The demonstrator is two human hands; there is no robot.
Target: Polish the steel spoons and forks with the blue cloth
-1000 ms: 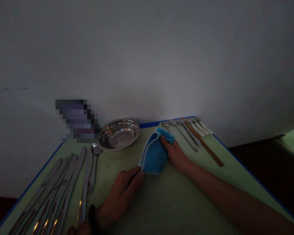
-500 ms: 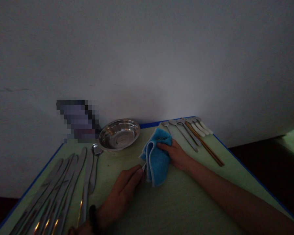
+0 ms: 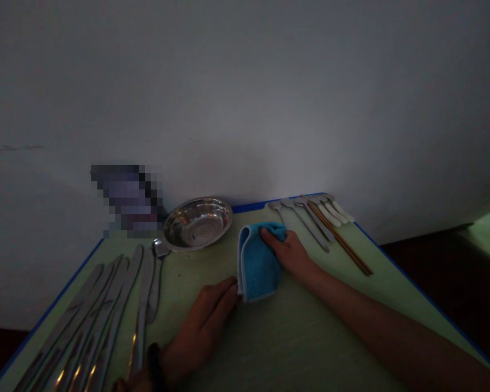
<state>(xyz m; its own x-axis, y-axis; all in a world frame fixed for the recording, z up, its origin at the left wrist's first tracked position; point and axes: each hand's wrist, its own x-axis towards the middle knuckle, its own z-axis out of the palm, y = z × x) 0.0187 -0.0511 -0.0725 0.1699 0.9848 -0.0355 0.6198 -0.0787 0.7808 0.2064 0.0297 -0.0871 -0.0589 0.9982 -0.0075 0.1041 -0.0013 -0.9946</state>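
Note:
My right hand (image 3: 292, 250) grips a folded blue cloth (image 3: 261, 264) with a pale edge, thumb on top, held just above the table's middle. My left hand (image 3: 212, 313), with a dark band at its wrist, is pinched closed at the cloth's lower left edge. Between its fingertips is the pale end of a slim utensil; the cloth hides the rest, so its kind does not show. Behind the cloth, to the left, a shiny steel bowl (image 3: 198, 223) stands against the wall.
Several table knives (image 3: 114, 310) lie side by side at the left, with a spoon (image 3: 155, 283) beside them. At the right rear are metal spoons (image 3: 310, 226), wooden chopsticks (image 3: 345, 242) and white-handled cutlery (image 3: 330, 212). A blurred-out object (image 3: 128, 198) leans on the wall.
My right hand has wrapped the cloth further over the utensil, and the cloth's upper part has folded down. The pale end that showed at my left fingertips is now mostly covered.

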